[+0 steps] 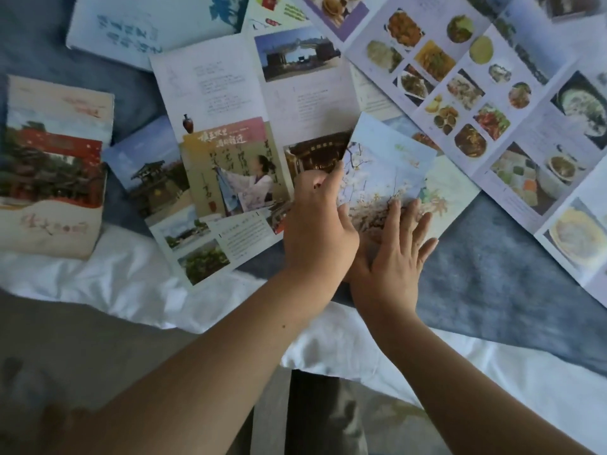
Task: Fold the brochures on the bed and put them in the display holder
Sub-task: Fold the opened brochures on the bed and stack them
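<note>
Near the bed's (492, 264) front edge, the left hand (320, 221) pinched a thin, floppy blossom brochure's (387, 178) raised left flap while the flat, open right hand (392, 257) pinned its near part; glossy paper probably creases easily, best held by edges.

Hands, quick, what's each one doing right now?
Left hand: pinching the left edge of the pale blossom-photo brochure.
Right hand: open, fingers spread flat, pressing on that brochure.
</note>
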